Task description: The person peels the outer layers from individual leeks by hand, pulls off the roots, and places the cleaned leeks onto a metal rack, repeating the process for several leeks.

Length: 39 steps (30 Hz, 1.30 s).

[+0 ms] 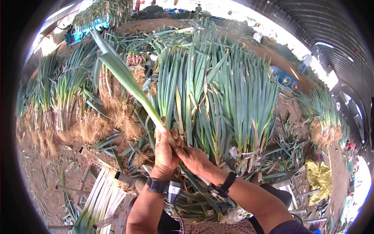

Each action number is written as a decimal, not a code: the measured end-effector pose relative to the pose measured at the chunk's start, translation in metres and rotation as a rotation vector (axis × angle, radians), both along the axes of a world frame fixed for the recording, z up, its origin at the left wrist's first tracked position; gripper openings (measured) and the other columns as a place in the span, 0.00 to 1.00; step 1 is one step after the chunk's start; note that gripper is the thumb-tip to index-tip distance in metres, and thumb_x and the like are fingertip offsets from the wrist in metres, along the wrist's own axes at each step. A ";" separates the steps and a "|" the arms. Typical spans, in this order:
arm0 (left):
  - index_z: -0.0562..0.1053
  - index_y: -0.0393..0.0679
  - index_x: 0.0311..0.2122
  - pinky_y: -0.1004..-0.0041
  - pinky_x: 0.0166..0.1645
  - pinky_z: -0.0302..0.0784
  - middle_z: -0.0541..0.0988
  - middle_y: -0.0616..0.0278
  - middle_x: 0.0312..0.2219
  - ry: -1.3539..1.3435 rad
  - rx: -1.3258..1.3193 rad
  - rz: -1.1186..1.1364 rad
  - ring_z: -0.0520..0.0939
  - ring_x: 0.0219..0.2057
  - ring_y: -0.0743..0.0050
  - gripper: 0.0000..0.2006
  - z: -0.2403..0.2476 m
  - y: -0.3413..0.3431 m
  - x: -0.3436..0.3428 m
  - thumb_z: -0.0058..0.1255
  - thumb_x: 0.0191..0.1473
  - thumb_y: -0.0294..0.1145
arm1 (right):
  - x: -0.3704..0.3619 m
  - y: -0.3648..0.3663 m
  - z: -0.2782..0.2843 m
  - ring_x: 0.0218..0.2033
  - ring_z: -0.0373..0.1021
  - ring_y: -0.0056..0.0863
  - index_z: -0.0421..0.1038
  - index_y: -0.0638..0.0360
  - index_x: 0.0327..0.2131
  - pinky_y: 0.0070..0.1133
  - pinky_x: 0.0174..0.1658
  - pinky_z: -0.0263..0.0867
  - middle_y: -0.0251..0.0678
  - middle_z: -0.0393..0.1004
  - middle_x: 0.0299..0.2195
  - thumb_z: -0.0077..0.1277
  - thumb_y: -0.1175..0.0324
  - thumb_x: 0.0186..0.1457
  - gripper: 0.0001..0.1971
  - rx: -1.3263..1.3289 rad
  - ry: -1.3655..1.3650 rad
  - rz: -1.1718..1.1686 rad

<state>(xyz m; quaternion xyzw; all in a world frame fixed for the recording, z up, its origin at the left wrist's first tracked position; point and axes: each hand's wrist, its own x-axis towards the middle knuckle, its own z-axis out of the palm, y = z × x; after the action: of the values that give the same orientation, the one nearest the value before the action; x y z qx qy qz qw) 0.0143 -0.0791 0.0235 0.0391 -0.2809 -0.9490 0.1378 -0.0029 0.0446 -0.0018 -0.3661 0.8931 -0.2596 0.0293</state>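
Note:
My left hand (163,153) is closed around the pale lower stalk of a long green onion (130,80). Its green leaves slant up and to the left, away from me. My right hand (194,159) meets the left one at the low end of the stalk, with its fingers closed there too. The root end is hidden between my hands. Just beyond them stands a dense row of unpeeled green onions (218,93), leaves pointing away. At my lower left, several peeled green onions (102,195) with white stalks lie together on a metal rack (105,223).
Tied bundles of green onions (64,105) with bushy roots stand at the left. Another bundle (325,117) is at the right, near a yellow sack (317,181) and a blue plastic container (286,80). Stripped leaves (111,142) litter the ground.

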 end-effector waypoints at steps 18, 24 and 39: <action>0.62 0.54 0.50 0.83 0.16 0.59 0.62 0.73 0.17 0.129 0.205 -0.075 0.61 0.14 0.86 0.19 0.003 -0.041 0.005 0.38 0.57 0.50 | 0.094 0.063 0.009 0.24 0.67 0.23 0.58 0.64 0.50 0.22 0.28 0.63 0.38 0.70 0.24 0.48 0.65 0.54 0.22 -0.234 -0.743 -0.011; 0.59 0.59 0.53 0.82 0.20 0.63 0.63 0.72 0.20 0.076 0.193 -0.007 0.64 0.17 0.84 0.21 0.010 -0.041 0.005 0.38 0.57 0.52 | 0.097 0.072 -0.004 0.25 0.67 0.22 0.57 0.64 0.51 0.21 0.29 0.62 0.36 0.69 0.26 0.48 0.64 0.54 0.23 -0.429 -0.649 -0.070; 0.54 0.64 0.57 0.81 0.22 0.62 0.64 0.72 0.20 0.080 0.209 -0.025 0.64 0.16 0.84 0.23 0.001 -0.024 0.006 0.37 0.57 0.52 | 0.071 0.056 0.018 0.29 0.68 0.24 0.64 0.61 0.30 0.20 0.31 0.65 0.35 0.67 0.28 0.57 0.78 0.42 0.12 -0.400 -0.084 -0.155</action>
<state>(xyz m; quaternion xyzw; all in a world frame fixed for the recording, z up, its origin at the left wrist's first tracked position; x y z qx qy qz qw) 0.0202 -0.1030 0.0242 0.0116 -0.1752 -0.9756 0.1321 0.0680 0.1002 0.0164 -0.2836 0.8475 -0.4479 -0.0269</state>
